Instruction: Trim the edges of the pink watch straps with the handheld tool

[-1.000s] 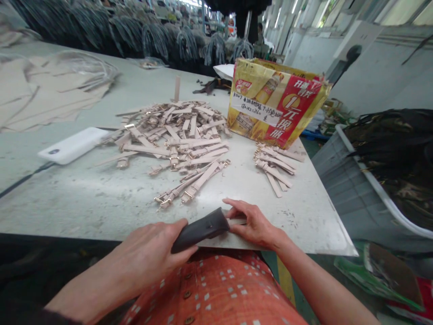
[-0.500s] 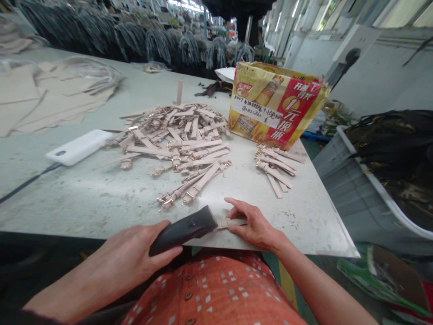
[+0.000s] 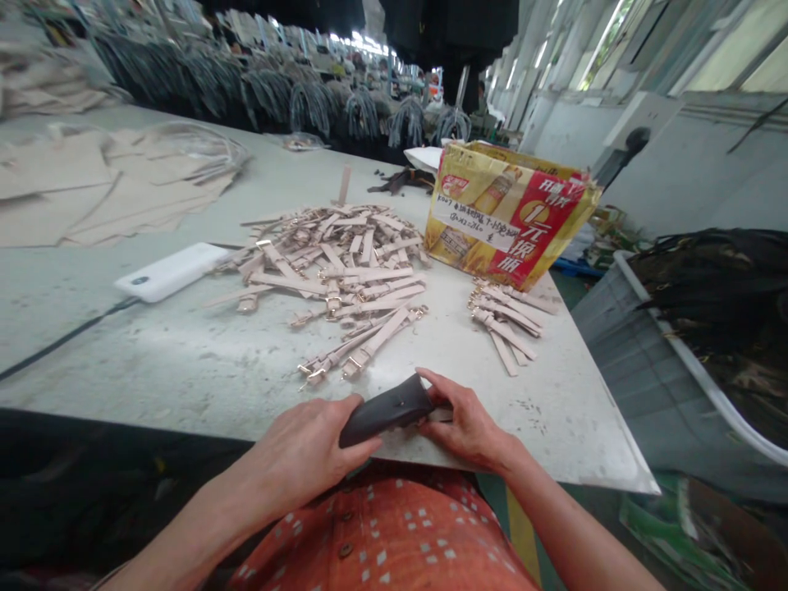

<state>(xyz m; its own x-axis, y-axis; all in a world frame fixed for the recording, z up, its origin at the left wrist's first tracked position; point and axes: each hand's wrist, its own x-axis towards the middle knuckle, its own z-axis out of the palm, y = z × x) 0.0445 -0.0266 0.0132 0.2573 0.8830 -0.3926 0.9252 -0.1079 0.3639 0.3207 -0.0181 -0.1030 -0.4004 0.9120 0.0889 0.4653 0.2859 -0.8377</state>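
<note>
My left hand (image 3: 308, 447) is wrapped round a dark grey handheld tool (image 3: 387, 410) with a blunt end, whose exact kind I cannot make out. The tool slants up to the right above the front edge of the table. Against its far end is my right hand (image 3: 465, 423), fingers closed on a beige buckle strap (image 3: 442, 415), mostly hidden by the tool and fingers. Beyond my hands lies a large heap of beige buckle straps (image 3: 345, 254), some with gold-coloured buckles. A smaller bunch of similar straps (image 3: 508, 320) rests to the right.
A yellow and red cardboard box (image 3: 510, 217) stands behind the smaller bunch. At left are a white power bank-like device (image 3: 172, 271) with a dark cable and flat beige pieces (image 3: 67, 185). A grey bin (image 3: 621, 345) of dark items stands right of the table.
My left hand has brought the tool rightward, up against my right fingers, covering most of the strap that showed before. The view has shifted slightly.
</note>
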